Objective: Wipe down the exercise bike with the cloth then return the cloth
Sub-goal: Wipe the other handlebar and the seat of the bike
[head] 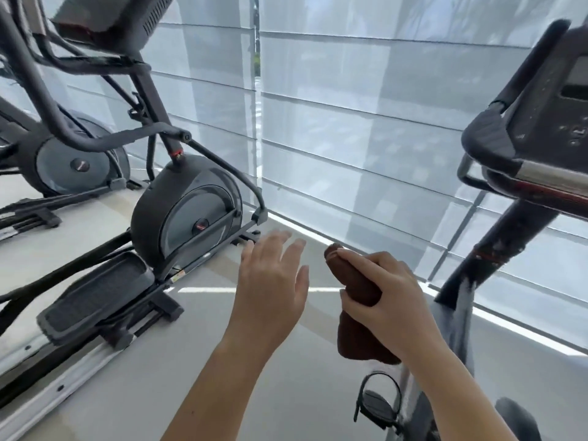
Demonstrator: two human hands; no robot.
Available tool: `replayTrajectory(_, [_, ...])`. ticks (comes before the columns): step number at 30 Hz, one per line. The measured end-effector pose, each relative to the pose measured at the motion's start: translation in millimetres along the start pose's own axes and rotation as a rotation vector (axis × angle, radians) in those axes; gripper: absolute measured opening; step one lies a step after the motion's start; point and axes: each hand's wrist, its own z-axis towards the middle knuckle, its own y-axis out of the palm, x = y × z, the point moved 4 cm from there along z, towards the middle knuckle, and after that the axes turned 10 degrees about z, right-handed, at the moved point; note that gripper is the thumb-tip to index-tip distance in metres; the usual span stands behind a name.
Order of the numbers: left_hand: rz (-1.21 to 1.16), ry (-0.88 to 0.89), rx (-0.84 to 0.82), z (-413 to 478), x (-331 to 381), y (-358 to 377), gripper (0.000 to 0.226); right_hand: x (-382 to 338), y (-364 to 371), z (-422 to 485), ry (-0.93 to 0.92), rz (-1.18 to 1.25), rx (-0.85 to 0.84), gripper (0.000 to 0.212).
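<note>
Right hand (381,291) grips a brown cloth (353,278), with the fingers curled round its bunched middle. One rolled end of the cloth projects beyond the index finger, and the remainder hangs below the palm. Left hand (273,278) is held just to the left of the right hand, apart from it and from the cloth. Its back faces the camera, its fingers are straight and spread, and it holds nothing.

The exercise bike (496,246) stands to the right of the right hand, and neither the hand nor the cloth touches it. Its slanted post rises right of the knuckles. Its console (553,100) and padded handlebar (486,138) sit above and to the right. Its strapped pedal (378,405) is below the right wrist.

An elliptical trainer (187,211) stands well to the left of the left hand, with a foot platform (95,294) lower left. Pale window blinds (366,122) fill the area beyond both hands, and a light floor (286,393) lies beneath the forearms.
</note>
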Motion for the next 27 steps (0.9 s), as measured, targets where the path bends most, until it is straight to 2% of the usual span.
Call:
replayTrajectory(4, [-0.090,0.133,-0.037,45.8,-0.6,35.4,0.036,16.7,-4.0,32.0,0.077,-0.037,0.066,0.054])
replayTrajectory(10, [-0.241,0.289,-0.053,122.2,-9.9,92.4,0.035,38.0,-7.1,84.8,0.135,-0.182,0.253,0.056])
replayTrajectory(17, [-0.413,0.554,-0.088,215.6,-17.4,138.3,0.035,46.3,-12.5,145.7,0.278,-0.315,0.510,0.060])
replayTrajectory(27, [-0.611,0.708,-0.171,285.9,32.8,207.2,0.034,78.9,-52.0,189.3,0.413,-0.468,0.640,0.056])
